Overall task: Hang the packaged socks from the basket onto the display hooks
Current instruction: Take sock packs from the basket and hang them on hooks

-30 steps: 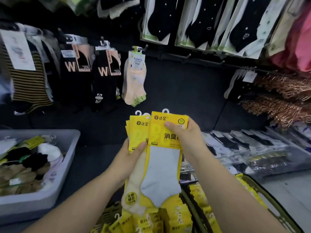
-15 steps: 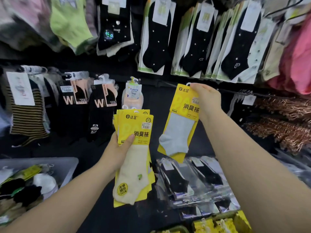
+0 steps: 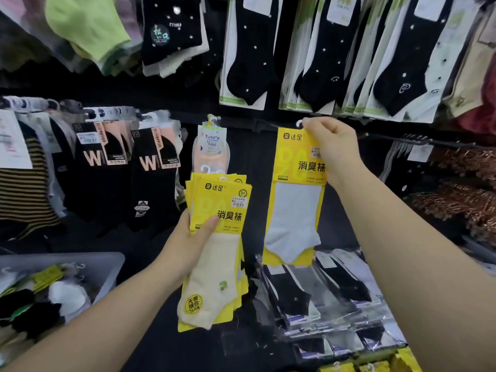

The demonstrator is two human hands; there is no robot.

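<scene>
The right hand (image 3: 332,149) is at centre right of the frame, fingers curled, pinching the top corner of one yellow sock pack (image 3: 295,210) that holds a pale grey-white ankle sock. The pack hangs straight down from that grip. Its white hanger loop (image 3: 299,123) sits right at a dark display hook (image 3: 268,126) on the black wall panel; whether the loop is over the hook cannot be told.

The left hand (image 3: 188,242), lower and left of centre, grips a fanned stack of yellow sock packs (image 3: 217,205), thumb pressed across the front one, which shows a cream sock. The two hands are well apart.

Behind the stack hangs a peach sock pack (image 3: 212,146), and left of it black socks marked W (image 3: 150,162). Black dotted socks (image 3: 249,49) hang along the top. A grey bin (image 3: 107,267) of loose socks sits at lower left, and clear-wrapped black socks (image 3: 308,291) lie at lower right.
</scene>
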